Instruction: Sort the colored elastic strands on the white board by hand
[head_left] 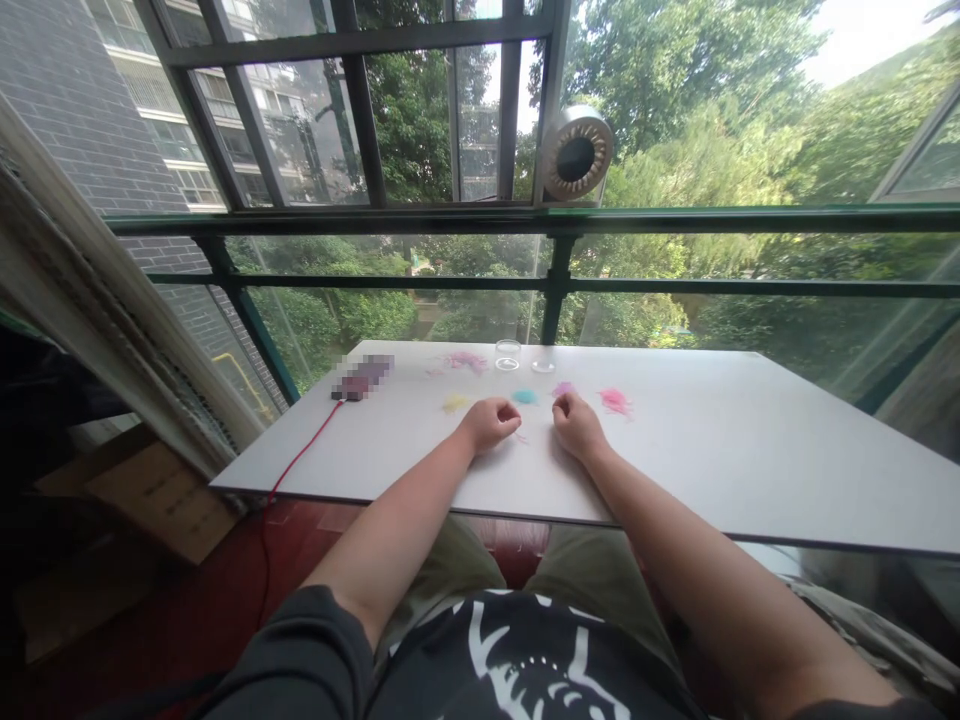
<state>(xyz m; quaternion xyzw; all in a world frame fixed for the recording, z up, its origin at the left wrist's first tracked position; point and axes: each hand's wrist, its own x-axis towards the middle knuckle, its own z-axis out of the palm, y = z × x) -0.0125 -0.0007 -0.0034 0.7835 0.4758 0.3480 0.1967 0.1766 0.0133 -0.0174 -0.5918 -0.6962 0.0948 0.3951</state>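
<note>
My left hand (491,425) rests on the white table with its fingers curled to the thumb. A few tiny pink bits (522,438) lie by its fingertips; whatever it may hold is too small to make out. Opposite it, my right hand (579,426) is closed in a pinch just in front of a small purple pile (562,388). Its fingertips hide anything between them. Around the hands lie a teal pile (525,397), a yellow pile (454,403) and a bright pink pile (616,402) of small pieces. Farther back is a spread-out pink pile (465,361).
Two clear round containers, one taller (508,356) and one shallow (543,366), stand near the back edge of the table (750,450). A blurred-out device (364,378) with a red cable (304,448) lies at left. A green railing (420,282) runs behind.
</note>
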